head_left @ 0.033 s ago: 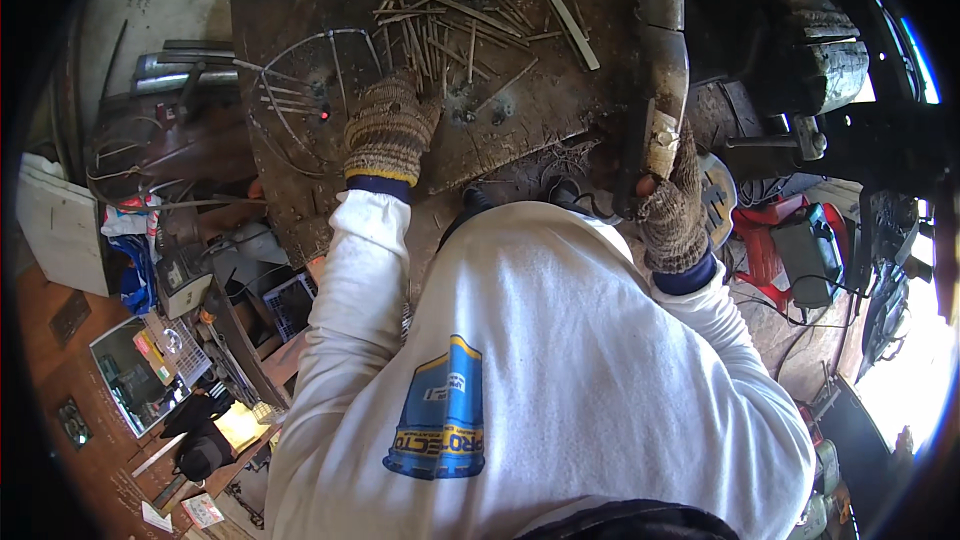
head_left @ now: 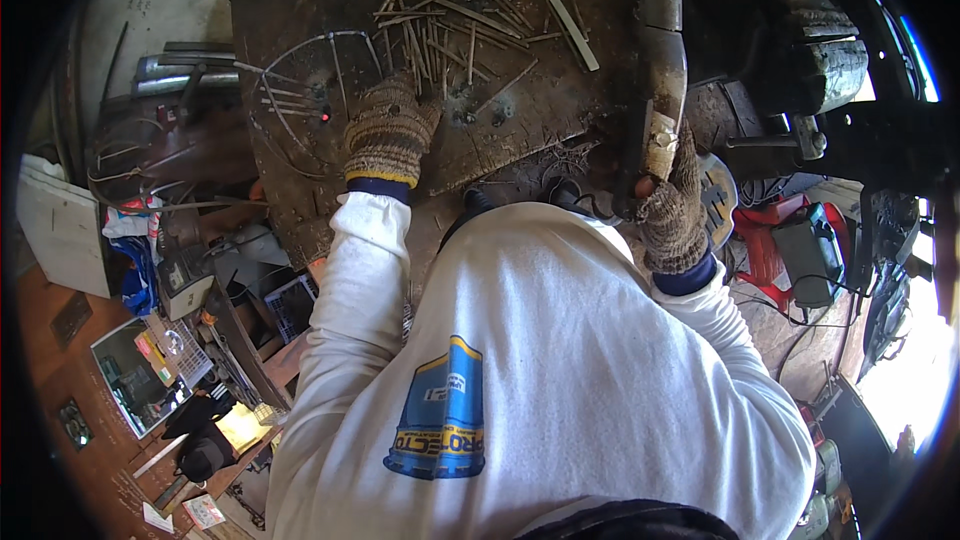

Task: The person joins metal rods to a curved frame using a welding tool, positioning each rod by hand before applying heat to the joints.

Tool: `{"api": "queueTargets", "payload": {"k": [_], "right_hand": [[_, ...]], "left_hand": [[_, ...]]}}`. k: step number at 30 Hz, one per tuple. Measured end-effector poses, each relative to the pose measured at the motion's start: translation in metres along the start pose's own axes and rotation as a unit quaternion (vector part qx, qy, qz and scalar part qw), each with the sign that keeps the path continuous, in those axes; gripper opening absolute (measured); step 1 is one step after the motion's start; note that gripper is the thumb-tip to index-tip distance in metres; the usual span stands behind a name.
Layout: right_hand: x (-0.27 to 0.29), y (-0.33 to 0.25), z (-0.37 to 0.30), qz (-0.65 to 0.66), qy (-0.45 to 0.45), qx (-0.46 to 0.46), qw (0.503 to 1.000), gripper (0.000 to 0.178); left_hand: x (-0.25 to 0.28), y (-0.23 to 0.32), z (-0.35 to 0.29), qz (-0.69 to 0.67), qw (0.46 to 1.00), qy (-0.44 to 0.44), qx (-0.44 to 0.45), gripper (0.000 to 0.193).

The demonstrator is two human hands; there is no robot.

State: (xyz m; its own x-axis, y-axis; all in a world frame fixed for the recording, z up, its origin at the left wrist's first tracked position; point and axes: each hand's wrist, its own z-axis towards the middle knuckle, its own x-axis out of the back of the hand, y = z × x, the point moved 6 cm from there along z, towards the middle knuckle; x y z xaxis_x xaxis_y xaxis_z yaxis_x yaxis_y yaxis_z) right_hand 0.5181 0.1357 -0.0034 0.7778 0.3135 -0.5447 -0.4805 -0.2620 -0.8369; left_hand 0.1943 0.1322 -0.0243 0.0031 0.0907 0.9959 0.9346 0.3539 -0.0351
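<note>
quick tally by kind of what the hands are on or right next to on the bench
knit work gloves on the hands: 2 (left hand, right hand)
long grey metal tool held upright: 1
round wire frame: 1
flat grey metal strip: 1
total: 5

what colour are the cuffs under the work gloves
Dark navy blue cuffs under speckled tan gloves, clearest in the head view.

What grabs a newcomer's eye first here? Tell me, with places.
First, the white shirt with its blue print fills the lower middle. Above it lies the dark workbench, strewn at top centre with thin metal rods; the gloved left hand rests on it beside a round wire frame. At the bench's right edge, the gloved right hand grips the handle of a long dark tool.
</note>
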Motion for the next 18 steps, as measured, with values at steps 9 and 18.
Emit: {"api": "queueTargets", "payload": {"k": [9,18], "right_hand": [[0.003,0.0,-0.002,0.028,0.014,-0.016,0.999,0.097],[0.005,0.005,0.0,0.014,0.003,-0.019,1.0,0.099]], "left_hand": [[0.015,-0.03,-0.009,-0.257,0.962,-0.054,0.068,0.039],[-0.004,-0.049,-0.031,-0.623,0.762,-0.057,0.166,0.023]]}}
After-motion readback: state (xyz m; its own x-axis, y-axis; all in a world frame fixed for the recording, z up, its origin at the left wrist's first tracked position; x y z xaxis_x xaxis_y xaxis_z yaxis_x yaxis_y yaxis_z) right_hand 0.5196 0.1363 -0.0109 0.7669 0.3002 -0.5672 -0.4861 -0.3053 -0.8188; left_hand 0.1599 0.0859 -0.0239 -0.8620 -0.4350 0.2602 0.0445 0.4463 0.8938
